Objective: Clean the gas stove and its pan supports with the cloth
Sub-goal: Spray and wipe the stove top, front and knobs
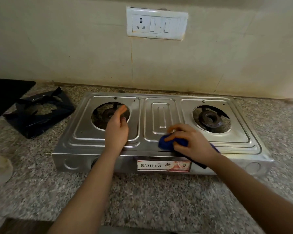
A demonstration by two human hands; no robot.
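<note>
Cloth mostly hidden under right hand, fingers curled on it, at front centre of gas stove, left hand empty, fingers loosely bent, masking part of left burner, pan supports lying off stove on counter, left

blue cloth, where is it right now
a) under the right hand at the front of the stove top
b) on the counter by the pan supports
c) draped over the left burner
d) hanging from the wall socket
a: the right hand grips the blue cloth against the front middle of the stove top.
</note>
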